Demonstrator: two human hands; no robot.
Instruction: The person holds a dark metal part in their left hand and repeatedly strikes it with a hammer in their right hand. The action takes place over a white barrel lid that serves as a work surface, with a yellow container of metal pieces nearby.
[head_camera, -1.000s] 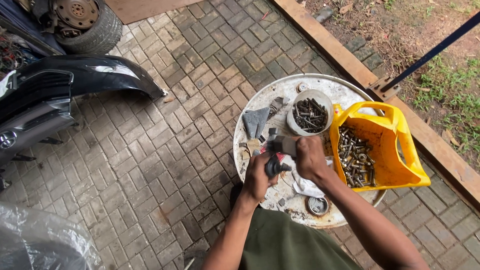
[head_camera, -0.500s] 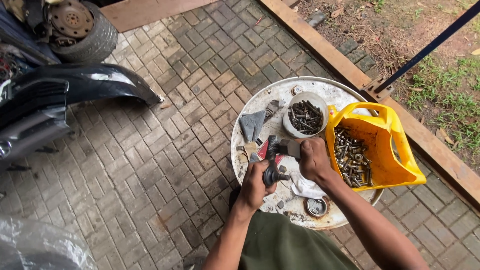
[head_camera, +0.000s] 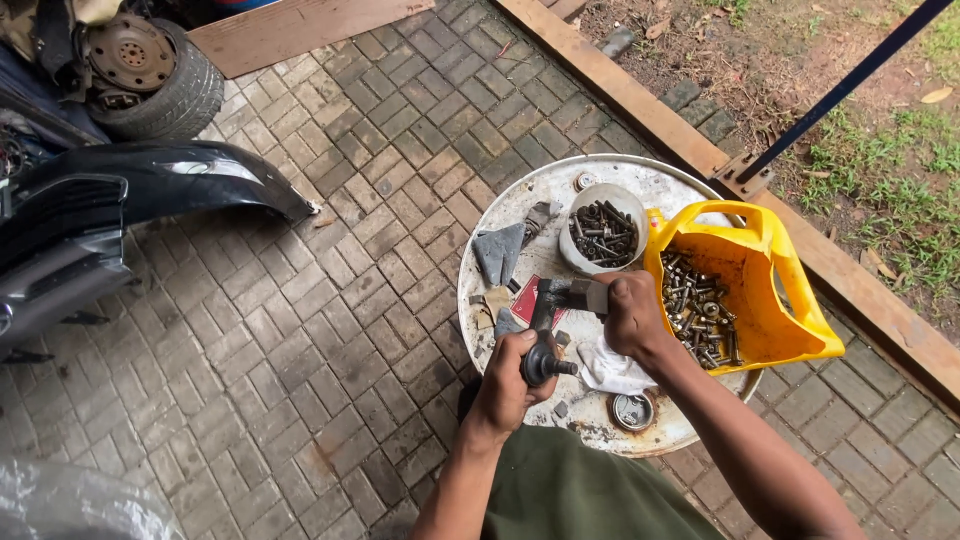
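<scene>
Drum top (head_camera: 520, 215): bolt tubs (white (head_camera: 601, 233), yellow (head_camera: 770, 270))

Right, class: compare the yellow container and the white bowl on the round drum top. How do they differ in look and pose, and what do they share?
The yellow container is angular, with a cut-away side, and overhangs the drum top's right edge; the white bowl is round, clearly smaller, and sits fully on the drum top. The yellow container lies beside the right hand; the white bowl sits farther off, beyond it. Both are open-topped and hold dark bolts.
</scene>
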